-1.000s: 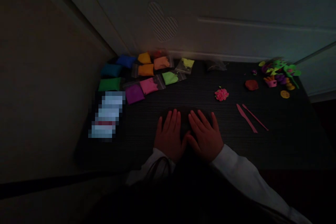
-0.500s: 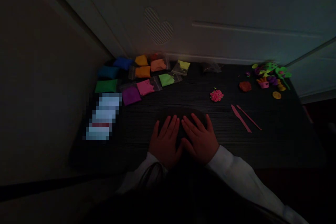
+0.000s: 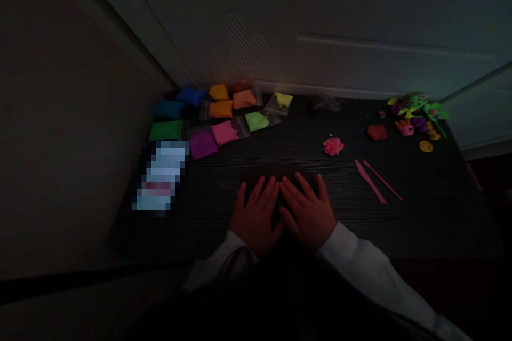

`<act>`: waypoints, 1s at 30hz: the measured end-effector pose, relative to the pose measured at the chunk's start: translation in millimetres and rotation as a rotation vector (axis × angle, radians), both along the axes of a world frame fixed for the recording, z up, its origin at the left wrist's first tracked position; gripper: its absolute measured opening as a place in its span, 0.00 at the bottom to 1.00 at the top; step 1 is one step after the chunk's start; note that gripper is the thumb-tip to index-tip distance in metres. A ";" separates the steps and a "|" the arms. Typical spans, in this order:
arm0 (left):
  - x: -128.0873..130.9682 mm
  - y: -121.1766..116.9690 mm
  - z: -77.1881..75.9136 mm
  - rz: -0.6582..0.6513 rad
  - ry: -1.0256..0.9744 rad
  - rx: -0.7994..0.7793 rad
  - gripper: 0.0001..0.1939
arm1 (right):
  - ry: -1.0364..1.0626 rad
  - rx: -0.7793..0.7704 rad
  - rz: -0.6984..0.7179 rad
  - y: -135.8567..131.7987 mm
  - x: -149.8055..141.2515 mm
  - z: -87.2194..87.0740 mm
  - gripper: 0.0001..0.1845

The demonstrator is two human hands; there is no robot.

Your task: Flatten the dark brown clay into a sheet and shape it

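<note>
While the left hand point(image 3: 256, 219) and right hand point(image 3: 311, 214) lie flat, fingers extended, grasping nothing visible, a dark rounded piece point(image 3: 276, 169) lies beneath them on the counter point(image 3: 434, 224); pressing seems the current step; continuing likely calls for even pressure.

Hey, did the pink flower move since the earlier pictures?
No. The pink flower sits in the same spot on the dark table, just beyond the pink knife-shaped tool.
</note>
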State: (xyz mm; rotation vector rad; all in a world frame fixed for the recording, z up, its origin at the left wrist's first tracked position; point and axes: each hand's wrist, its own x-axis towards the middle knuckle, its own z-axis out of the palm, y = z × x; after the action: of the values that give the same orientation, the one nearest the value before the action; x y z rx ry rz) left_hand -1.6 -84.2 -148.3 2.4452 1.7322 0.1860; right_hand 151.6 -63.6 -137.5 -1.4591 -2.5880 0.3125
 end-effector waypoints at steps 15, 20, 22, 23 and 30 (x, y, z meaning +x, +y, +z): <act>1.4 0.5 -2.2 0.026 -0.025 -0.031 0.31 | 0.000 0.024 -0.047 -1.5 -1.7 -2.1 0.25; 2.1 0.1 -1.9 0.027 -0.031 -0.017 0.30 | -0.009 0.034 -0.044 -2.0 -2.0 -1.3 0.25; 1.7 -0.4 -1.9 0.008 -0.028 -0.011 0.30 | -0.010 0.031 -0.038 -2.1 -1.1 -0.6 0.26; 1.5 -0.6 -1.9 0.002 -0.026 -0.011 0.30 | -0.009 0.028 -0.034 -2.2 -0.6 -0.4 0.26; 2.3 -0.2 -2.4 0.001 -0.005 -0.023 0.29 | -0.003 0.004 -0.040 -3.0 -0.2 -1.1 0.24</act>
State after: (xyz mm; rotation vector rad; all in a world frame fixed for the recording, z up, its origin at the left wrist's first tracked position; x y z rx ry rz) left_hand 0.6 -84.3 -150.6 2.4253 1.7239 0.1709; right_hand 151.4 -66.6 -138.6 -1.5095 -2.5563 0.3005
